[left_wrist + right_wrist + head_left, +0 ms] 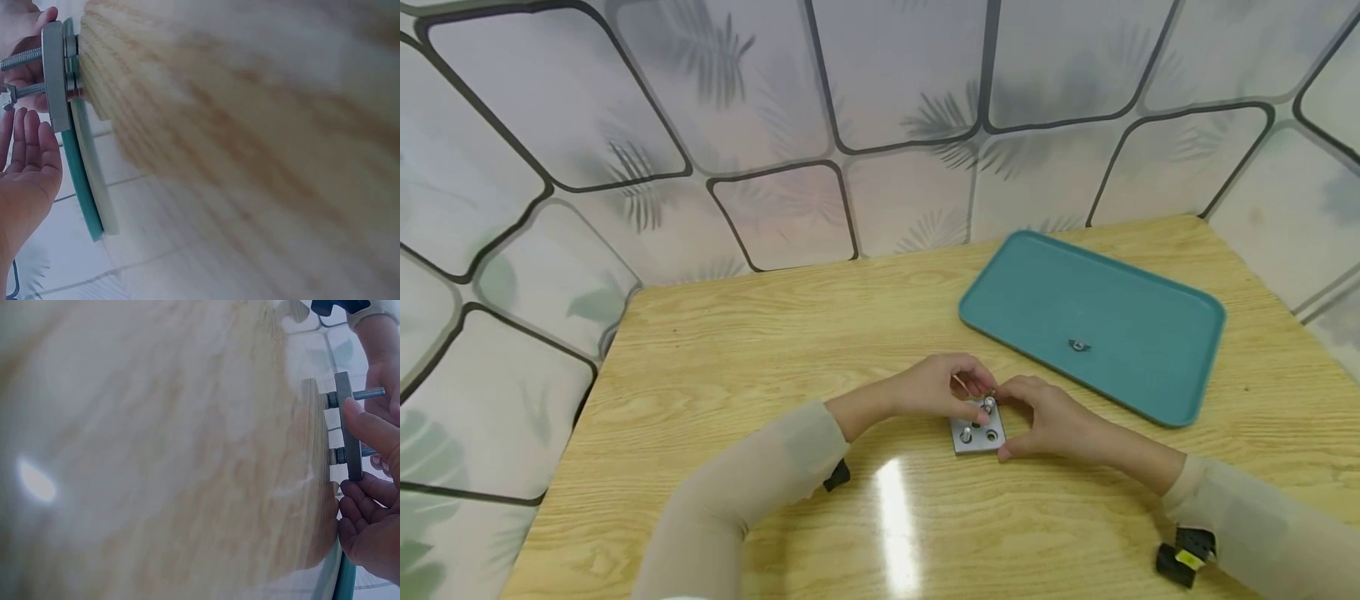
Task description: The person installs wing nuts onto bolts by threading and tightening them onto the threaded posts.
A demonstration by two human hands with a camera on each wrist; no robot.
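Observation:
A small square metal plate (977, 445) with holes stands a little above the table on nuts under it. Two threaded bolts (25, 59) rise through it. At the top of the far bolt sits a small metal nut (8, 97), which looks winged. My left hand (928, 388) pinches this nut between thumb and fingers; in the left wrist view its fingers (34, 144) lie beside the nut and the thumb is hidden. My right hand (1060, 419) grips the plate by its edges, thumb on one side and fingertips on the other, as the right wrist view shows.
A teal tray (1150, 292) lies at the back right of the wooden table (760, 342), with one wing nut (1079, 345) on it. Patterned fabric walls (910, 192) stand behind the table and at its sides.

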